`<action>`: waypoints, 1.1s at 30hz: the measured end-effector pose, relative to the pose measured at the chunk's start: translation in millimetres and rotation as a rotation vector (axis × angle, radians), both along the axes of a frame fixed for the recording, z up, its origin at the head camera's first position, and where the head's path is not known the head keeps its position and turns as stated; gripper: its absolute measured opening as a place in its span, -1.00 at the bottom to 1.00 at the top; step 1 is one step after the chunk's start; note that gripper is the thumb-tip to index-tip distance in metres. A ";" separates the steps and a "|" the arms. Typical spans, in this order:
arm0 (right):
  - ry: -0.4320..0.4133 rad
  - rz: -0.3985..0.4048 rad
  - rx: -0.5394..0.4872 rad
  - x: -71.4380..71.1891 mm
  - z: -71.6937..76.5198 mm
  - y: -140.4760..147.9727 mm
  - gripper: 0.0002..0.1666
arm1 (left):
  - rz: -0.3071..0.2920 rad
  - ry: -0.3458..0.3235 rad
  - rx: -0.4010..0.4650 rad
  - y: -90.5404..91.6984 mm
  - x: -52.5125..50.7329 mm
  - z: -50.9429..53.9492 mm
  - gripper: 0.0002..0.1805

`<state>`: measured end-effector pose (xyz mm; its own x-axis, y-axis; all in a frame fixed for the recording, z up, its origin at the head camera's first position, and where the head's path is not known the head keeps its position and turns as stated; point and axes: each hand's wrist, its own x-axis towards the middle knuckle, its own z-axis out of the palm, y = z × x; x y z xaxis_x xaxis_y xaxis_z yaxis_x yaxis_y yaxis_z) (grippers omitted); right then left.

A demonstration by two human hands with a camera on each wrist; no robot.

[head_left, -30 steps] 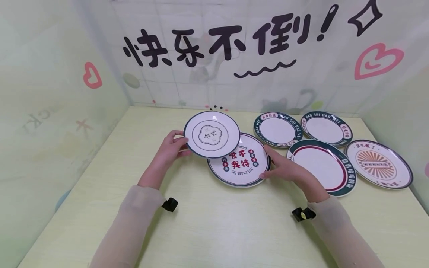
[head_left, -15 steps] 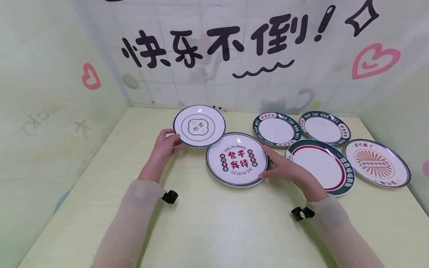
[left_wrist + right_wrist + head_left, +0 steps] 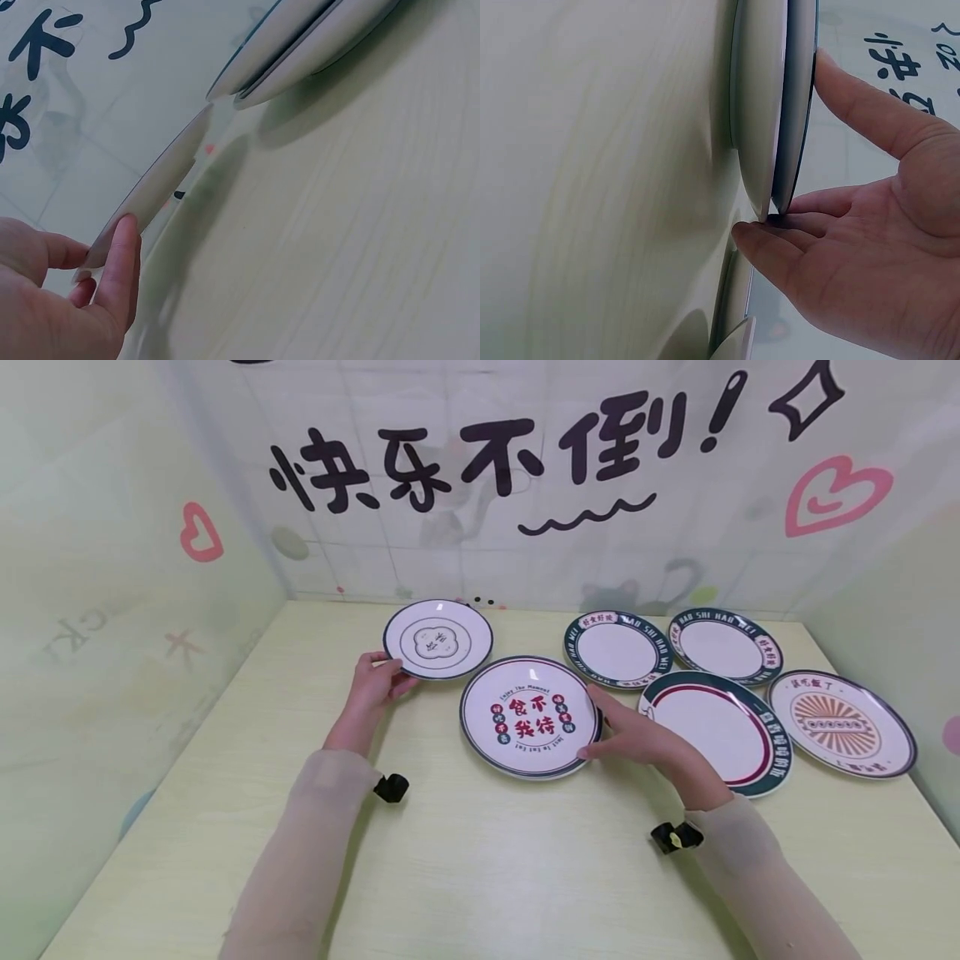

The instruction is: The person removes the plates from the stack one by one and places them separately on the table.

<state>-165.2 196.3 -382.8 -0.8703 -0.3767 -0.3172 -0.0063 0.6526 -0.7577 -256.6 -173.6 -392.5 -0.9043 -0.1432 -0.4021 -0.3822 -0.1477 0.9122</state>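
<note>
My left hand point(image 3: 375, 687) pinches the left rim of a small white plate point(image 3: 441, 639) with a thin dark-blue edge. In the left wrist view, the plate point(image 3: 156, 184) is raised off the table, its shadow falling beneath it. Front right of it lies a larger plate point(image 3: 528, 717) with red and dark characters. My right hand point(image 3: 637, 735) rests at this plate's right rim, thumb and fingers spread along the edge. Seen from the right wrist, a second plate point(image 3: 761, 97) lies beneath the upper one point(image 3: 799, 105); fingertips touch the stacked edges.
To the right lie two green-rimmed plates point(image 3: 619, 650) point(image 3: 726, 646), a bigger plate with a red ring point(image 3: 708, 735) and an orange sunburst plate point(image 3: 836, 722). A printed curtain wall point(image 3: 420, 552) closes off the back of the pale table point(image 3: 480, 860).
My left hand has carried the small plate left and back, off the larger plate, then lowered it a little toward the table. My right hand has stayed at the larger plate's rim.
</note>
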 end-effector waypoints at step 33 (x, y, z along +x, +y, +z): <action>-0.024 -0.009 -0.013 -0.9 -1.4 1.5 0.30 | -0.074 -0.066 -0.034 4.3 -17.9 -0.5 -0.35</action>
<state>-166.1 197.8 -384.2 -0.8657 -0.3734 -0.3334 0.0176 0.6429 -0.7658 -274.5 -169.3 -393.0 -0.8845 -0.0919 -0.4573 -0.4505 -0.0858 0.8886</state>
